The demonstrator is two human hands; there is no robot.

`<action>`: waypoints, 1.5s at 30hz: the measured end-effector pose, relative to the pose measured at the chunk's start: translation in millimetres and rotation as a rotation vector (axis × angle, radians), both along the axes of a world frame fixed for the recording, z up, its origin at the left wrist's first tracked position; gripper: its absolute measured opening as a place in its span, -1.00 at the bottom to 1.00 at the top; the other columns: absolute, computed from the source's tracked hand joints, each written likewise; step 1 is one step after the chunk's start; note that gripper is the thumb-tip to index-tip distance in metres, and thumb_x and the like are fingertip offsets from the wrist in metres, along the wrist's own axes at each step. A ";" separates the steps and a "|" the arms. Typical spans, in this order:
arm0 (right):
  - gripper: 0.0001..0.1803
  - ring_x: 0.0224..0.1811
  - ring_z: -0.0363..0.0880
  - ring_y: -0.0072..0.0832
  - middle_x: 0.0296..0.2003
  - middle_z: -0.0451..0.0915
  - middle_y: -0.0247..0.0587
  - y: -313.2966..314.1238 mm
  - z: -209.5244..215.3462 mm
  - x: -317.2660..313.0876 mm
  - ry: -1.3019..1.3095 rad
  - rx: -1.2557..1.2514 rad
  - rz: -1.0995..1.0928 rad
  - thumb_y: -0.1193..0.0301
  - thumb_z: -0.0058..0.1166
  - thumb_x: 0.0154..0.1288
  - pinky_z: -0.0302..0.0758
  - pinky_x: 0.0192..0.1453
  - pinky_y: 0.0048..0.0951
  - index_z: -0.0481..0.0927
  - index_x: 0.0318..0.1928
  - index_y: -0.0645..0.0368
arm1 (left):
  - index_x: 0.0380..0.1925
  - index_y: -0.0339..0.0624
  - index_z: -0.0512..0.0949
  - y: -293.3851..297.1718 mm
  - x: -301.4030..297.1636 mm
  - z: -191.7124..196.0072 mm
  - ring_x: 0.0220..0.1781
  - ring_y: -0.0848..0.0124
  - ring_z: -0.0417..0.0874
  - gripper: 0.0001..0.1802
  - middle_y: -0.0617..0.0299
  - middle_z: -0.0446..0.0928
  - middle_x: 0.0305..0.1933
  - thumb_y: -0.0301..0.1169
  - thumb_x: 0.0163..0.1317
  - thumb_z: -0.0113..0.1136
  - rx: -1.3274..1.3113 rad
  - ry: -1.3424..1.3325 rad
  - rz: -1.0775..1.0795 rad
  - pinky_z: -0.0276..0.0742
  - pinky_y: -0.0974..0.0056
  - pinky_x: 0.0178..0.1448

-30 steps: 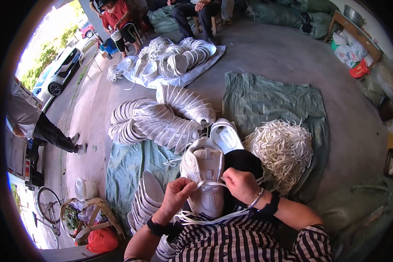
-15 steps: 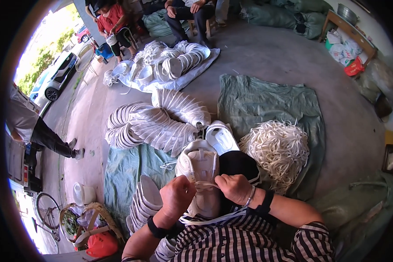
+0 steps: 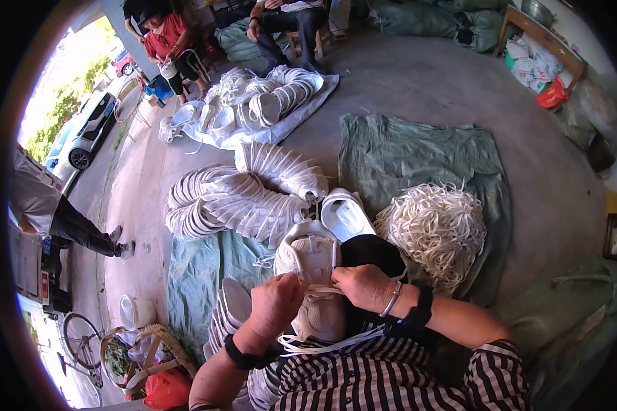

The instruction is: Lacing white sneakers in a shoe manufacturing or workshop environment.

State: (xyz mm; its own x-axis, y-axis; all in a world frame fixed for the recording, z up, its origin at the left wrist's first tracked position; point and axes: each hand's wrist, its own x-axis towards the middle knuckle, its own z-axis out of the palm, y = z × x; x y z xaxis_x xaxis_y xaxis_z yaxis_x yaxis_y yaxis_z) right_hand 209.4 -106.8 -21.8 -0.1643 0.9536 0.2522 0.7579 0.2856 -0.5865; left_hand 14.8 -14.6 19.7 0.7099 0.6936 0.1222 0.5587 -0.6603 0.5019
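Observation:
A white sneaker (image 3: 314,259) lies on my lap with its toe toward me. My left hand (image 3: 275,305) grips the shoe's left side and pinches the white lace (image 3: 322,293) across its eyelets. My right hand (image 3: 364,285), with a bracelet on its wrist, holds the other part of the same lace on the right side. Loose lace ends (image 3: 336,342) trail over my striped shirt. A second white shoe (image 3: 346,214) lies just beyond the first one.
A heap of white laces (image 3: 435,229) rests on a green cloth (image 3: 418,154) to my right. Rows of stacked white shoe uppers (image 3: 243,195) lie ahead and at my left. People sit at the far end beside another pile (image 3: 267,103). A person stands at far left.
Both hands have worked the lace lower across the shoe and drawn closer together. The view has shifted slightly; the shoe stays on my lap.

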 end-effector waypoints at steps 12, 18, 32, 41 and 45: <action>-0.95 -0.31 0.45 -0.48 -0.37 0.37 -0.31 18.9 13.6 11.3 -0.508 0.317 0.284 0.37 -0.03 0.03 0.39 -0.42 -0.46 0.46 -0.45 0.03 | -0.26 -0.04 0.55 39.6 3.6 46.3 0.08 0.22 0.37 -0.65 0.24 0.43 -0.05 -0.19 -0.06 0.31 0.347 0.377 -0.769 0.29 0.12 0.16; -0.89 -0.29 0.49 -0.26 -0.33 0.41 -0.16 33.3 22.4 16.9 -0.368 0.123 0.460 0.41 0.09 -0.05 0.44 -0.27 -0.32 0.50 -0.53 0.17 | -0.19 0.18 0.56 45.9 5.7 24.9 -0.17 0.42 0.40 -0.70 0.42 0.46 -0.15 -0.03 0.10 0.16 0.588 0.550 -0.871 0.32 0.26 -0.06; -0.88 -0.29 0.48 -0.18 -0.31 0.41 -0.13 35.9 14.3 22.1 -0.198 0.089 0.482 0.43 0.07 0.01 0.49 -0.25 -0.24 0.52 -0.41 0.20 | 0.01 0.04 0.50 66.8 2.1 -17.5 0.11 0.27 0.42 -0.63 0.23 0.51 -0.01 -0.20 0.20 0.00 0.224 0.495 -0.712 0.24 0.01 0.24; -0.88 -0.28 0.48 -0.15 -0.32 0.43 -0.11 30.4 -0.4 22.9 -0.144 0.045 0.478 0.43 0.05 0.03 0.49 -0.21 -0.29 0.52 -0.45 0.23 | -0.08 -0.11 0.52 10.1 7.8 -11.6 -0.09 0.40 0.52 -0.62 0.37 0.49 -0.19 -0.32 0.04 0.10 0.280 0.267 -0.480 0.50 0.28 0.03; -0.88 -0.24 0.47 -0.22 -0.33 0.41 -0.19 27.9 6.3 20.7 -0.153 0.169 0.389 0.40 0.07 0.03 0.49 -0.25 -0.30 0.50 -0.51 0.18 | -0.12 -0.06 0.53 23.2 20.0 -29.2 -0.08 0.48 0.52 -0.69 0.40 0.50 -0.19 -0.26 0.13 0.05 0.641 0.604 -0.659 0.47 0.30 0.03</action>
